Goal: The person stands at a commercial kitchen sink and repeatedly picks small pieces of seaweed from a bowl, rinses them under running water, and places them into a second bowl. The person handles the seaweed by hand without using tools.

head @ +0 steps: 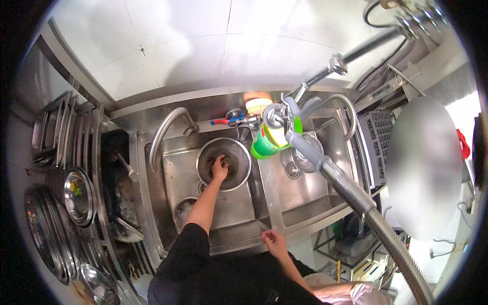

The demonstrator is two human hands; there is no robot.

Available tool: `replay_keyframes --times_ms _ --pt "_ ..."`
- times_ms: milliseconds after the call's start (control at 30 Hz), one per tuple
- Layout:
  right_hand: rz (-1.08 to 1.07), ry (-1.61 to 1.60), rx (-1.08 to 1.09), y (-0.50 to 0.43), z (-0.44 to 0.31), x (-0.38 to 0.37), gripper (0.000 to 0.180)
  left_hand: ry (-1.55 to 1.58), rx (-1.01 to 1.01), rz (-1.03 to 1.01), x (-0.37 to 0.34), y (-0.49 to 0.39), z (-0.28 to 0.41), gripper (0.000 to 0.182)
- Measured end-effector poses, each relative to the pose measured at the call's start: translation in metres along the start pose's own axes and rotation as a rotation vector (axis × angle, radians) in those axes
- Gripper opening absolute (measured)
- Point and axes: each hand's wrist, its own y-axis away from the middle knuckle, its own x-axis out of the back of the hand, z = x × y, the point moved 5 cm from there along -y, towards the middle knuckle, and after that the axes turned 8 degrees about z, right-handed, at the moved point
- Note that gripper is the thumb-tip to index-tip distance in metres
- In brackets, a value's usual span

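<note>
My left hand reaches into a round stainless steel bowl in the left sink basin. Its fingers are at dark, leafy-looking matter in the bowl. Whether they grip any of it is unclear. By the front edge of the sink, my right hand hovers with curled fingers; I cannot make out whether it holds anything. A second metal bowl sits at the left basin's near-left side, partly behind my left forearm.
A spring-hose pre-rinse sprayer hangs across the right basin, above a green plastic container. Curved faucets rise over both basins. Racked pans and lids line the left. Another person's arm shows bottom right.
</note>
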Motion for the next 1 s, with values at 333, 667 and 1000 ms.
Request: replay_keyframes --times_ms 333,667,1000 --pt "0.011 -0.104 -0.178 0.002 0.032 0.002 0.013 -0.219 0.042 -0.024 -0.048 -0.009 -0.02 0.056" --pt "-0.051 -0.009 0.029 0.003 -0.013 -0.008 0.015 0.125 0.045 0.007 0.018 -0.006 -0.058 0.04" --pt "-0.057 -0.079 0.183 0.056 -0.075 -0.037 0.017 0.184 0.46 -0.139 0.191 0.117 -0.097 0.038"
